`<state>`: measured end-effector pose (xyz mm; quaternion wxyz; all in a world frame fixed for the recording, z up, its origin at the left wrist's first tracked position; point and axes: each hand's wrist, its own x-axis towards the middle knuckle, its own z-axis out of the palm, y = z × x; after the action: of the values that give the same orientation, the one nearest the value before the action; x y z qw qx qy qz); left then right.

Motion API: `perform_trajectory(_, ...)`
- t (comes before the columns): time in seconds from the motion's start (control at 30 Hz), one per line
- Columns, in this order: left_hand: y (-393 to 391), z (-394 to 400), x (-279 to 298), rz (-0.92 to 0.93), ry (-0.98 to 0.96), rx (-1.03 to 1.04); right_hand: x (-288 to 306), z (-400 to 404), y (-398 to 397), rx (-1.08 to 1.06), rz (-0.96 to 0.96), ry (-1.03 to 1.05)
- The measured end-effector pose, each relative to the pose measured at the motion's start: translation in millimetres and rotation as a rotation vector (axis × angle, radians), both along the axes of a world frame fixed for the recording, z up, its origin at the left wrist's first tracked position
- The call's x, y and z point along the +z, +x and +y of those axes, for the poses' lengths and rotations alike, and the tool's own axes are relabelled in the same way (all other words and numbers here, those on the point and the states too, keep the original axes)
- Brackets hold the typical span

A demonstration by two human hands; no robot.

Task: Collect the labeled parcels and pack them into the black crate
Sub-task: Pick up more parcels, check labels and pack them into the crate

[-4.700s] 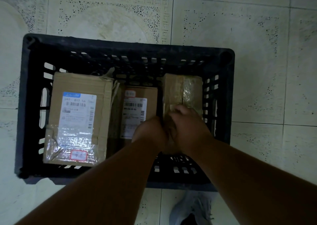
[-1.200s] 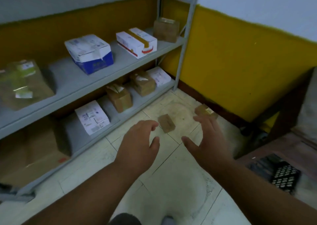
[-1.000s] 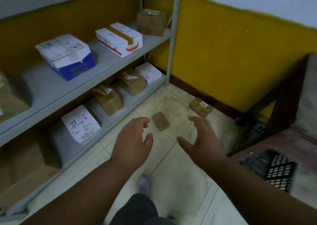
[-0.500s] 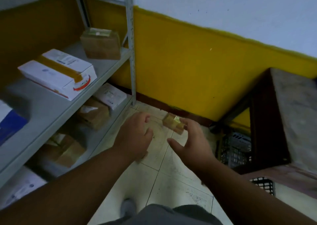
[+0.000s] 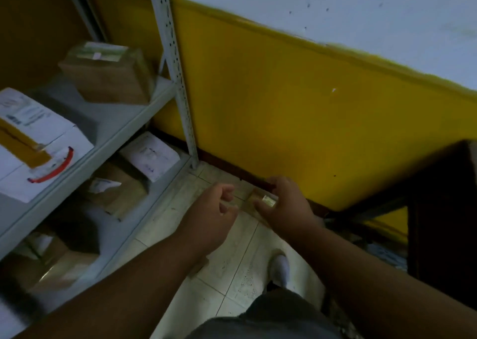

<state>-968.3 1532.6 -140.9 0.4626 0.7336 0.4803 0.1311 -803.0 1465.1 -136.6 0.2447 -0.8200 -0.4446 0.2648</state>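
The right hand (image 5: 282, 207) has its fingers (image 5: 277, 182) curved over the far side of a small brown parcel (image 5: 264, 201) and its thumb reaching along the near side; whether they already press the cardboard I cannot tell, so it looks like a grasp forming rather than made. The left hand (image 5: 210, 217) hangs just beside the parcel's left end, fingers loosely curled, holding nothing.

The parcel lies on the tiled floor (image 5: 240, 266), close to the dark skirting under the yellow wall (image 5: 296, 121), near the foot of the shelf post (image 5: 180, 101). It is small, so probably light and stiff. The glossy tape on top may be slick; pinching the bare cardboard sides should hold better. One hand should manage it.

More parcels sit on the grey shelves (image 5: 121, 124) to the left. The black crate is not clearly in view.
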Motion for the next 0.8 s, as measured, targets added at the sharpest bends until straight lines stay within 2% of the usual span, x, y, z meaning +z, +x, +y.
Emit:
perform_trajectory(0.17, 98, 55, -44, -0.065, -0.243, 0.326, -44, 77, 97, 0.119, 0.011, -0.077)
perform_trajectory(0.3, 163, 97, -110, -0.107, -0.348, 0.449, -114, 136, 153, 0.116, 0.068, -0.117)
perform_trajectory(0.43, 203, 128, -223, -0.044, -0.344, 0.443, -237, 168, 187, 0.146, 0.064, -0.182)
perform_trajectory(0.67, 243, 132, -430, 0.108, -0.454, 0.359, -476, 129, 225, 0.124, 0.076, -0.338)
perform_trajectory(0.8, 248, 111, -535, 0.157, -0.654, 0.358, -569, 119, 239, 0.1, 0.075, -0.39)
